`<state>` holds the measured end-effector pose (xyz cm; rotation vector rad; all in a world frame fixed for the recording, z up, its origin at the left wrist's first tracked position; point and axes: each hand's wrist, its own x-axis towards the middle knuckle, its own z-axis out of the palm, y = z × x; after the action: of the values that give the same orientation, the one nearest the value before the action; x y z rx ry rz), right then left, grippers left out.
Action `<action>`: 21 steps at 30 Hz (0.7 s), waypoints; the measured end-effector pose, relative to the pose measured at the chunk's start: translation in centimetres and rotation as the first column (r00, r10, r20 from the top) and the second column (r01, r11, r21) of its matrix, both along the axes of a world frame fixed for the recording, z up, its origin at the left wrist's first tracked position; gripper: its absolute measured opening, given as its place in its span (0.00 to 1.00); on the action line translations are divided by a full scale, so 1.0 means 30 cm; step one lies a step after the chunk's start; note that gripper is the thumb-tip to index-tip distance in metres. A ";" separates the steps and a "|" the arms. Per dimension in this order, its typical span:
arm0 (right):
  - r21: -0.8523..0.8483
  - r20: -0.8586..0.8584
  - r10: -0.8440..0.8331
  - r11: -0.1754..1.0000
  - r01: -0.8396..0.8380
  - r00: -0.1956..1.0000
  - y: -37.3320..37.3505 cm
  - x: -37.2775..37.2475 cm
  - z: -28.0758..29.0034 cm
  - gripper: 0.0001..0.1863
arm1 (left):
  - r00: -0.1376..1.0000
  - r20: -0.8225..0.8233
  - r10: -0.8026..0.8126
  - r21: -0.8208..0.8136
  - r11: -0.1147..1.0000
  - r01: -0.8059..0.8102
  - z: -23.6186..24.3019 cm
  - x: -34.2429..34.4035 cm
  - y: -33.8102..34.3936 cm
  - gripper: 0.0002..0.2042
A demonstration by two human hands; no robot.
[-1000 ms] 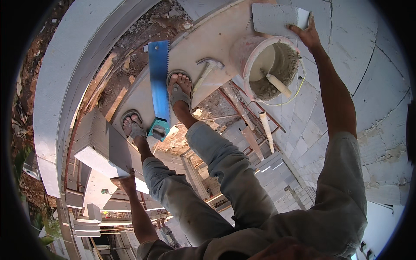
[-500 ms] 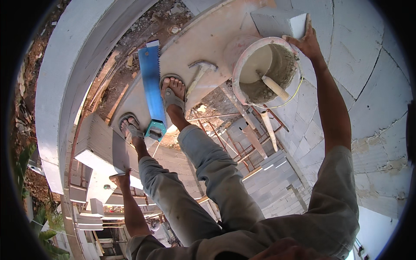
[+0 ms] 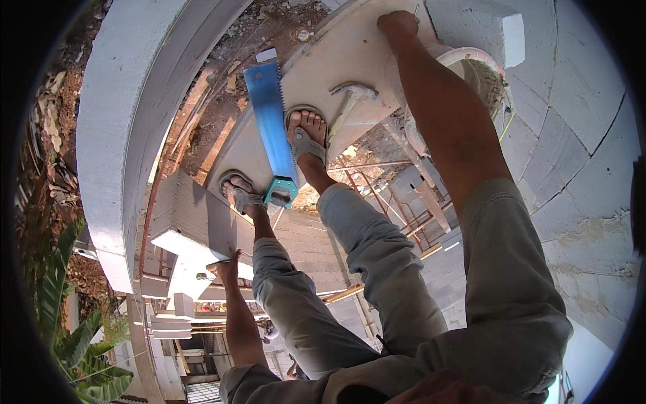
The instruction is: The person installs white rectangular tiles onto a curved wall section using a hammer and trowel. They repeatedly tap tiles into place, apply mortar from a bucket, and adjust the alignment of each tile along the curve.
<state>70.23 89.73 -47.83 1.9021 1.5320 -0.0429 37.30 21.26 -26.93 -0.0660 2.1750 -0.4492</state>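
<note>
While One Hand Met a Block, the Other Stretched Past the Bucket

Because the left hand (image 3: 224, 266) lay against the near edge of a grey block (image 3: 180, 205), it probably served as a steadying touch; whether its grip was clamped or simply resting, I could not tell. That block sat to the person's left, beside the feet.

The right hand (image 3: 397, 25) was at the far part of the pale board (image 3: 336, 62), close to a thin rod (image 3: 416, 9) and left of another block (image 3: 468, 28). With the fingers out of sight, I could not tell whether that grip was apart or together. Its forearm hid part of the mortar bucket (image 3: 491, 82), set near the block wall (image 3: 572, 138), likely to stay handy.

The hammer (image 3: 346, 111) lay beside one sandal, and the saw (image 3: 270, 111) between both feet, its blade overhanging the board, presumably for easy reach.
</note>
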 end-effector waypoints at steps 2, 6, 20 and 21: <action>0.128 0.073 0.131 0.982 -0.139 0.989 -0.075 -0.026 -0.041 0.27 | 0.954 0.237 -0.186 0.115 0.980 0.162 0.017 -0.026 0.001 0.49; 0.015 -0.085 0.025 1.000 -0.023 0.996 -0.102 -0.097 0.007 0.28 | 0.985 0.040 0.165 -0.031 0.986 -0.164 0.044 -0.065 -0.029 0.59; -0.903 -0.420 -0.902 0.404 -0.147 0.101 -0.918 -0.386 0.762 0.15 | 0.562 0.094 -0.822 0.873 0.339 0.350 0.095 0.134 0.992 0.16; -0.927 -0.368 -0.926 0.372 -0.048 -0.078 -0.932 -0.360 0.726 0.17 | 0.593 0.240 -0.768 0.843 0.468 0.265 0.081 0.133 0.958 0.14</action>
<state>59.42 61.76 -26.05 1.4512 0.7050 -2.4408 41.29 50.02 -24.51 1.1636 1.4993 0.1294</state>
